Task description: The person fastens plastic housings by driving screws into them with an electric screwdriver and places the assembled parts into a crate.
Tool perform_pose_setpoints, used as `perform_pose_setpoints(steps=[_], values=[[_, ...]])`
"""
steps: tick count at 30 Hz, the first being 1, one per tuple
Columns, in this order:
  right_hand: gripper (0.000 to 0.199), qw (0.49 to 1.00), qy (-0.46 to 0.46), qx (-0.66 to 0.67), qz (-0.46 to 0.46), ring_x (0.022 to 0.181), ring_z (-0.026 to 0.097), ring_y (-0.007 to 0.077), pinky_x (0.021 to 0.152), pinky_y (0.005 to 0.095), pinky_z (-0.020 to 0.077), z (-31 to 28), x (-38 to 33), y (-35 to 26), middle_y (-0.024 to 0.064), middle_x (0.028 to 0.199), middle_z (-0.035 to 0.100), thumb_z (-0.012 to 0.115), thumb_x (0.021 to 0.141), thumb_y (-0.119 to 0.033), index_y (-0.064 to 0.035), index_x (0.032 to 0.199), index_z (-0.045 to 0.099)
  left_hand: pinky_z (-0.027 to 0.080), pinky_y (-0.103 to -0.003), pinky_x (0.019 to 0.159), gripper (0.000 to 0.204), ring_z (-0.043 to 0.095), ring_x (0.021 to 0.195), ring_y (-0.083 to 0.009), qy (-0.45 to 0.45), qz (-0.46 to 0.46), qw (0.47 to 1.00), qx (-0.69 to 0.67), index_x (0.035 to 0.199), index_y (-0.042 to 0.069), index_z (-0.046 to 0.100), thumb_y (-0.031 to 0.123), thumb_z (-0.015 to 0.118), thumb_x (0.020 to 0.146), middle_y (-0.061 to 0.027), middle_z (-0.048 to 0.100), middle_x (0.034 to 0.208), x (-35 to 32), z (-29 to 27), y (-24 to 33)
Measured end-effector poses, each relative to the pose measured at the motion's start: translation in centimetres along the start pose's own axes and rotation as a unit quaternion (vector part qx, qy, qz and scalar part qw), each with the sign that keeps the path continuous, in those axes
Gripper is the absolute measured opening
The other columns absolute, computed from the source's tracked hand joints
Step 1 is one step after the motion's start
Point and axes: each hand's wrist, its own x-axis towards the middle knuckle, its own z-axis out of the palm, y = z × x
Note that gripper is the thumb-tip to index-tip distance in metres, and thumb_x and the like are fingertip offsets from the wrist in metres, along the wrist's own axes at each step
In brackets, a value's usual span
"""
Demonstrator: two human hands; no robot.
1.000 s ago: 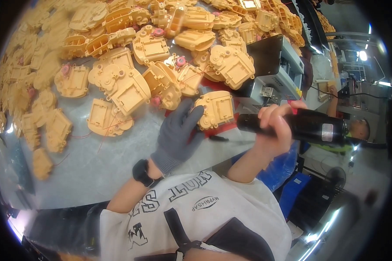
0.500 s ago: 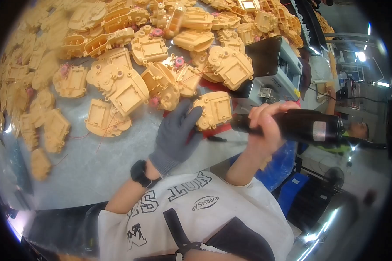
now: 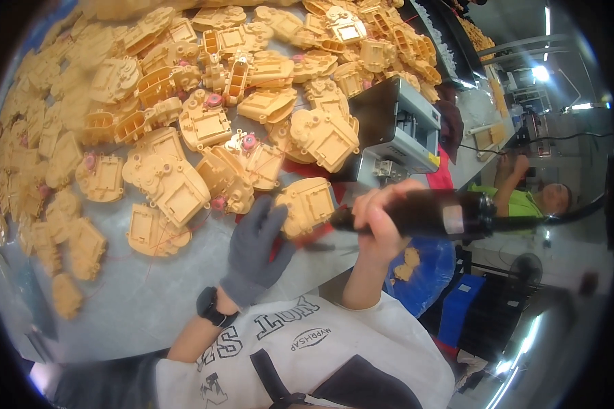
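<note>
from where i stand, the workpiece, a tan plastic housing (image 3: 307, 206), sits over a red patch on the near side of the grey table (image 3: 157, 300), recessed face up. the gloved left hand (image 3: 254, 249) bears on its left edge; the fingers are partly spread, and i cannot tell whether they pinch the part or only brace it. the bare right hand (image 3: 381, 215) is closed around a black cylindrical tool (image 3: 436, 215), fingers wrapped about its front section, nose directed left. the nose is at the right edge of the housing; whether it makes contact cannot be told. the step in hand appears to be applying the tool to this edge. the next move calls for a steady left hand, the nose aligned square to its point of work, and the left fingertips clear of its line. to the far left, a pile of similar housings (image 3: 167, 187) covers much of the table; to the far right of the workpiece stands a grey and black machine (image 3: 397, 129).
</note>
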Motion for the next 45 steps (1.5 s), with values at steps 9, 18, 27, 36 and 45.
perform_pose_setpoints(steps=[9, 18, 27, 36, 45], values=[[0.037, 0.982, 0.161, -0.017, -0.092, 0.053, 0.043, 0.0141, 0.057, 0.03, 0.0386, -6.7, 2.0, -3.4, 0.0034, 0.062, 0.044, 0.049, 0.072, -0.004, -0.0058, 0.108, 0.042, 0.048, -0.045, 0.065, 0.032, 0.054, 0.079, -0.0309, 0.05, 0.267, 0.962, 0.033, 0.085, 0.011, 0.053, 0.02, 0.069, 0.059, -0.0115, 0.049, 0.087, 3.1, -8.9, 8.2], [0.036, 0.969, 0.205, -0.063, -0.119, 0.051, 0.045, 0.0162, 0.056, 0.0305, 0.0416, -7.0, 5.7, -3.0, 0.0069, 0.063, 0.047, 0.052, 0.071, 0.001, -0.0009, 0.105, 0.041, 0.045, -0.043, 0.059, 0.025, 0.053, 0.07, -0.0285, -0.008, 0.232, 0.968, 0.095, 0.081, 0.011, 0.053, 0.016, 0.066, 0.061, -0.0099, 0.047, 0.077, 4.0, -8.9, 8.4], [0.034, 0.971, 0.191, -0.096, -0.103, 0.05, 0.046, 0.0155, 0.054, 0.0305, 0.0424, -8.1, 5.4, -1.0, 0.0078, 0.063, 0.048, 0.051, 0.071, 0.003, 0.0016, 0.103, 0.041, 0.042, -0.04, 0.054, 0.018, 0.052, 0.061, -0.0262, -0.02, 0.23, 0.95, 0.209, 0.078, 0.011, 0.053, 0.013, 0.063, 0.063, -0.0082, 0.045, 0.067, 5.4, -10.3, 7.9], [0.036, 0.991, 0.113, -0.064, 0.006, 0.05, 0.044, 0.014, 0.057, 0.0314, 0.0385, -4.1, 1.9, -3.9, 0.0035, 0.061, 0.044, 0.052, 0.069, -0.004, -0.0041, 0.103, 0.042, 0.039, -0.038, 0.048, 0.011, 0.05, 0.051, -0.0238, -0.084, 0.138, 0.964, 0.211, 0.074, 0.011, 0.053, 0.009, 0.059, 0.064, -0.0065, 0.042, 0.057, 5.0, -10.3, 9.6], [0.042, 0.995, -0.068, 0.052, -0.043, 0.048, 0.047, 0.0189, 0.053, 0.035, 0.0425, 0.6, -1.1, -2.3, 0.0091, 0.063, 0.048, 0.052, 0.071, -0.003, -0.0032, 0.109, 0.034, 0.047, -0.03, 0.065, 0.017, 0.058, 0.071, -0.0223, 0.118, -0.026, 0.99, -0.077, 0.094, 0.003, 0.056, 0.004, 0.06, 0.078, -0.0116, 0.058, 0.086, 3.6, -1.7, 0.8]])
